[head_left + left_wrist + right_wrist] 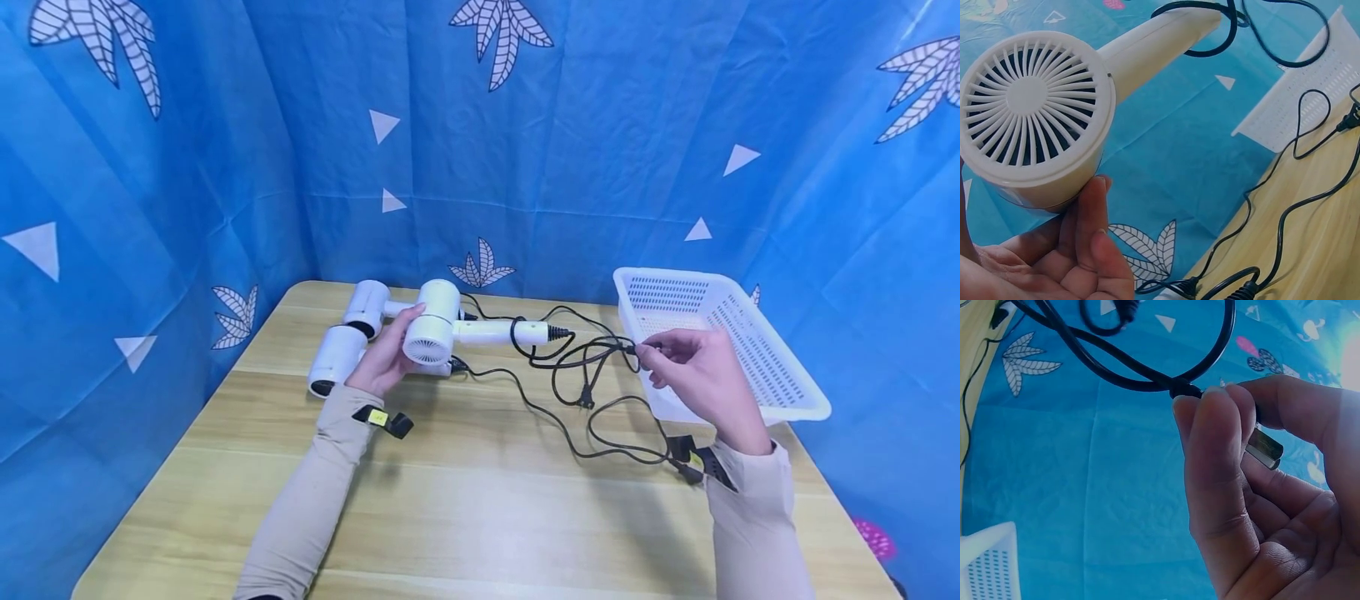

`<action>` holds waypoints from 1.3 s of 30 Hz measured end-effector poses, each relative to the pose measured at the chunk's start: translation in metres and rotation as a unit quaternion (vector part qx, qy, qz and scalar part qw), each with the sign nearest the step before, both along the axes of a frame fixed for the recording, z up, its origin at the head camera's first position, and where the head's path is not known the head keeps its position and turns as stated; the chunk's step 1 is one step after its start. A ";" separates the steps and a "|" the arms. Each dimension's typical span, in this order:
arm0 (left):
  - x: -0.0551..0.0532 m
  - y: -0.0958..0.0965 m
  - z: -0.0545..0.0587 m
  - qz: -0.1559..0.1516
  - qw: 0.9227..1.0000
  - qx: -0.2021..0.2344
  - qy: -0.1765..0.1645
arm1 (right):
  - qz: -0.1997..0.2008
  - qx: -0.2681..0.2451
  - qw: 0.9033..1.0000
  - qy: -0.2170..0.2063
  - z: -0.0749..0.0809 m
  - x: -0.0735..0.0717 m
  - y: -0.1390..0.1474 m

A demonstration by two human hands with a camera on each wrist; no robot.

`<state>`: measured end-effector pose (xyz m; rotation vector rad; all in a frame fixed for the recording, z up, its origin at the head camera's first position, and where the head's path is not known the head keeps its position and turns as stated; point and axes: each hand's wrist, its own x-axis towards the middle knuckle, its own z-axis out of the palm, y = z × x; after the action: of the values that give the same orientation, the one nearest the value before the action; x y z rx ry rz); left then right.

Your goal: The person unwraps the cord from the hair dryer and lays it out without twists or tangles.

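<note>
My left hand (pixel 385 357) grips a white hair dryer (pixel 438 307) by its barrel, above the table. The left wrist view shows the round slotted grille (pixel 1027 95) turned toward the camera and the handle (pixel 1154 47) pointing up and right. A black power cord (pixel 1232 28) loops around the handle's end. My right hand (pixel 701 379) pinches the cord's plug between thumb and fingers; metal prongs (pixel 1264 449) stick out in the right wrist view. Two more white hair dryers, one farther back (pixel 367 307) and one nearer (pixel 335 358), lie behind and beside my left hand.
A white slotted plastic basket (pixel 810 407) stands at the table's back right, beside my right hand. Black cords trail over the wooden table (pixel 480 517), with one plug (pixel 586 397) mid-table and another (pixel 686 473) near my right wrist. Blue patterned cloth (pixel 555 167) encloses the table's back and sides.
</note>
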<state>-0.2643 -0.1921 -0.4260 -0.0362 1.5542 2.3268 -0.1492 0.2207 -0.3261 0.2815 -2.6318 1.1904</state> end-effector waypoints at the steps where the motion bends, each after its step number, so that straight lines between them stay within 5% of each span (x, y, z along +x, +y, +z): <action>1: 0.000 0.000 0.000 0.001 1.000 0.000 -0.001 | 0.000 0.001 1.000 -0.002 -0.002 0.001 0.000; 15: 0.001 -0.002 0.001 -0.003 1.000 -0.004 0.003 | 0.007 0.016 0.998 -0.063 -0.027 -0.007 -0.006; 26: 0.004 0.000 0.004 -0.004 1.000 0.007 0.008 | 0.007 0.035 0.996 -0.078 -0.051 -0.026 0.001; 39: 0.007 0.004 0.004 -0.016 1.000 0.003 0.013 | -0.002 0.031 0.996 -0.086 -0.047 -0.054 0.011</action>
<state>-0.2576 -0.1879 -0.4216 0.0197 1.5491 2.3145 -0.2033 0.2314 -0.3734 0.1929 -2.8181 1.1824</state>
